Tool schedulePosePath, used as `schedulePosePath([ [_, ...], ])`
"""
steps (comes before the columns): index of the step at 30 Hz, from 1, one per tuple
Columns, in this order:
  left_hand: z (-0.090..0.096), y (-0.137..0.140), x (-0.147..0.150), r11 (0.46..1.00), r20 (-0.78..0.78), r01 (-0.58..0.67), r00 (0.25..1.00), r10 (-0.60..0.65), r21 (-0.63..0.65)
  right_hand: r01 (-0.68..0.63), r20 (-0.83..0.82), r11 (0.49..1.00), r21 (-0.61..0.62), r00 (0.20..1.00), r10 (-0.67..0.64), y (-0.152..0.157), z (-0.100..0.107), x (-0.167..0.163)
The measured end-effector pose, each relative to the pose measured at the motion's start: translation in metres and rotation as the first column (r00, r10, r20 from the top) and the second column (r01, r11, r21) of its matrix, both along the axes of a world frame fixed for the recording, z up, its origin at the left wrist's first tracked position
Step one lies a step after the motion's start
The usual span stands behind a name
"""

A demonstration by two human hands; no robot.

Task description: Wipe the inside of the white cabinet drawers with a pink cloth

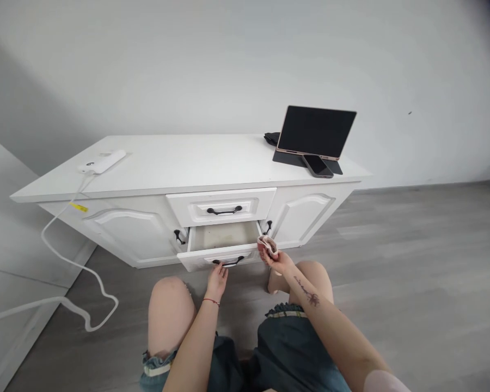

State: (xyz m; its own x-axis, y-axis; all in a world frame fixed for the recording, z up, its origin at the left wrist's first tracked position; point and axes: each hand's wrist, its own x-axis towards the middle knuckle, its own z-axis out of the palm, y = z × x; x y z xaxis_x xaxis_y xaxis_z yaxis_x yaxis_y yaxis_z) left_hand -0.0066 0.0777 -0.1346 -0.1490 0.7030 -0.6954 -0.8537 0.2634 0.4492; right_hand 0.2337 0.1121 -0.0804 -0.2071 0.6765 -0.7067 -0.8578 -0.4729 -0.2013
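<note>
The lower drawer (226, 236) of the white cabinet is pulled out, and its pale bottom shows a faint stain. My left hand (217, 279) is at the drawer's black handle (228, 262), its fingers curled onto the left end. Beside the drawer's right front corner, my right hand (277, 261) holds a small folded piece of cloth (267, 245), pinkish-red with white and brown inside. What kind of cloth item it is I cannot make out. Above, the upper drawer (222, 207) is closed.
On the white cabinet top (188, 158) stand a tablet-like screen (316, 132), a phone (317, 166) and a black item (271, 138). A white power strip (102, 161) lies at the left, its cable (93, 269) looping down over the grey floor (412, 272).
</note>
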Motion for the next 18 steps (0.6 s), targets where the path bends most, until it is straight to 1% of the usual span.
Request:
schedulePosePath([
  [3,-0.002,0.0,0.001,1.0,-0.046,-0.017,0.999,0.016,-0.006,0.097,0.054,0.995,-0.011,0.994,-0.096,0.003,0.01,0.027],
  [5,-0.003,0.001,0.001,1.0,-0.076,-0.016,0.997,0.015,-0.015,0.165,0.077,0.986,0.014,0.983,-0.165,0.008,0.02,0.049],
  [7,-0.003,0.002,0.0,1.0,-0.103,-0.008,0.995,0.005,-0.026,0.224,0.152,0.972,0.065,0.961,-0.232,0.014,0.03,0.074],
  [9,-0.003,0.005,-0.001,0.999,-0.125,0.007,0.992,-0.012,-0.039,0.23,0.285,0.965,0.128,0.923,-0.258,0.019,0.037,0.098],
  [11,-0.002,0.01,-0.002,0.998,-0.144,0.025,0.989,-0.033,-0.054,0.193,0.396,0.966,0.17,0.885,-0.246,0.022,0.038,0.114],
  [12,-0.001,0.014,-0.003,0.997,-0.152,0.036,0.987,-0.045,-0.062,0.188,0.426,0.966,0.179,0.87,-0.248,0.022,0.037,0.119],
  [14,0.001,0.022,-0.004,0.995,-0.17,0.055,0.983,-0.068,-0.083,0.222,0.451,0.956,0.19,0.845,-0.286,0.024,0.032,0.122],
  [16,0.004,0.032,-0.005,0.991,-0.187,0.073,0.978,-0.092,-0.108,0.266,0.455,0.942,0.206,0.826,-0.333,0.027,0.026,0.118],
  [18,0.007,0.042,-0.006,0.987,-0.204,0.09,0.972,-0.116,-0.134,0.283,0.446,0.934,0.219,0.822,-0.354,0.032,0.021,0.112],
])
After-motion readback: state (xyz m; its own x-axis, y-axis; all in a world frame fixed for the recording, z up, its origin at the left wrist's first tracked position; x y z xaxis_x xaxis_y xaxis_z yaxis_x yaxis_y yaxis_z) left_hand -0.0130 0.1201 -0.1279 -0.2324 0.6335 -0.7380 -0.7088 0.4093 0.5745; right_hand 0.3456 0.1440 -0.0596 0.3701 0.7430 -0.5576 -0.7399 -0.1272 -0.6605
